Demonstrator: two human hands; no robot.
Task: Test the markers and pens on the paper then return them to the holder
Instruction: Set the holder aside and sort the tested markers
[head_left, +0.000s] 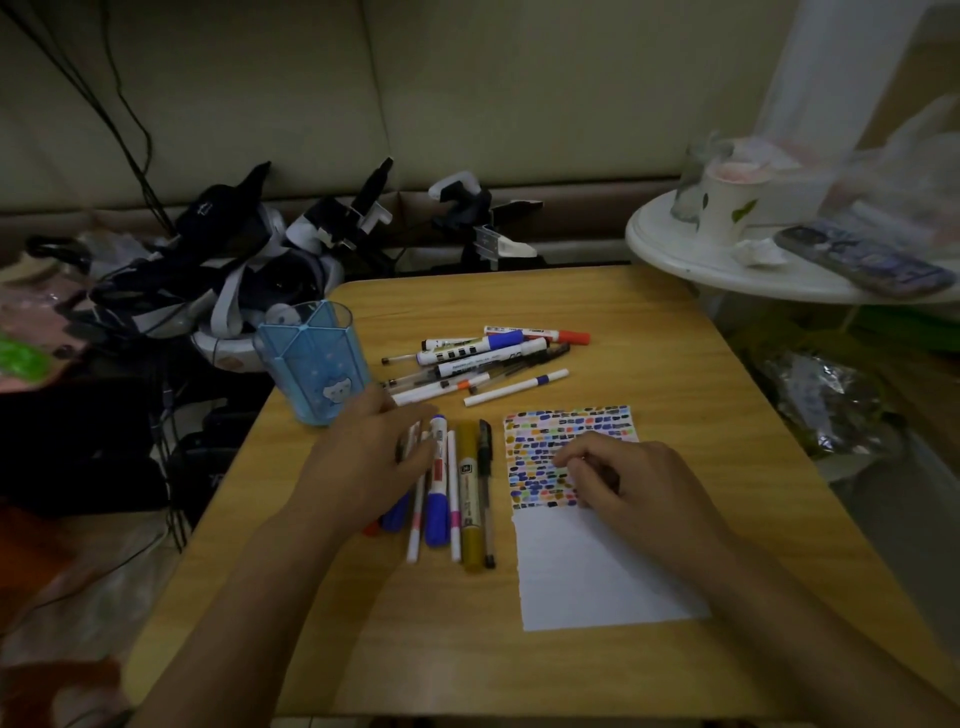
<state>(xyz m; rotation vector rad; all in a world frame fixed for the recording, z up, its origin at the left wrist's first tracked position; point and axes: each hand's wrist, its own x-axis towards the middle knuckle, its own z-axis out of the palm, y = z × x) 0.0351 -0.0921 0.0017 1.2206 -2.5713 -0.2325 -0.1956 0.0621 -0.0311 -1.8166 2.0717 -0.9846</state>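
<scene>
A blue see-through pen holder (311, 364) stands upright near the wooden table's (649, 338) left edge, with no pens visible inside. Behind the paper lies a loose pile of markers and pens (493, 356). A second group lies in a row (462, 499), among them a blue-capped marker (437, 514) and a gold marker (470, 509). My left hand (374, 457) lies flat over the left end of this row, fingers touching the pens. The white paper (597, 571) has its upper half filled with colored marks. My right hand (623, 483) rests on it with loosely curled fingers; no pen shows in it.
Left of the table is a heap of dark bags, straps and cables (208, 260). A white round side table (727, 260) at the back right carries a paper cup (727, 202), a phone (857, 260) and a plastic bag.
</scene>
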